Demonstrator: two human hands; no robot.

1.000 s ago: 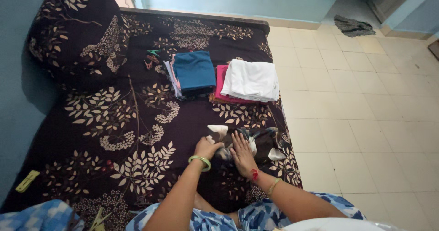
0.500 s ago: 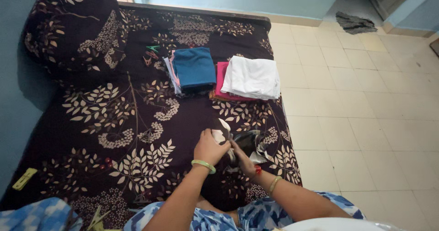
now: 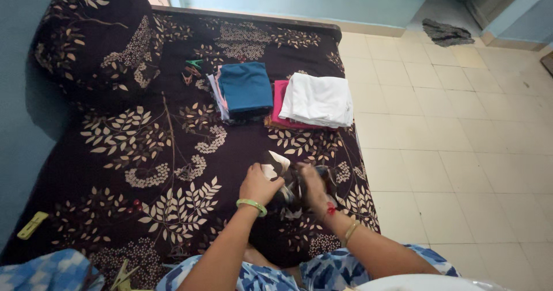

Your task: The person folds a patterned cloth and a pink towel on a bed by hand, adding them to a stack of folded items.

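Note:
A small black and white garment (image 3: 286,181) lies bunched on the dark floral bedsheet (image 3: 161,153) in front of me. My left hand (image 3: 257,184) grips its left side, near a pale corner that sticks up. My right hand (image 3: 315,186) is closed over its right side, and part of the cloth is hidden under both hands. Farther back on the bed stand a folded teal stack (image 3: 245,89) and a folded white cloth (image 3: 318,99) on top of a pink one (image 3: 279,104).
A large floral bolster (image 3: 95,35) fills the back left corner. Clothes pegs (image 3: 193,69) lie beside the teal stack, and a yellow peg (image 3: 31,225) at the near left. Cream tiled floor (image 3: 461,141) runs along the right, with a dark rag (image 3: 443,32) near the doorway.
The garment was spread flat under my right palm; now it is folded smaller and gathered between both hands, which have closed in on it.

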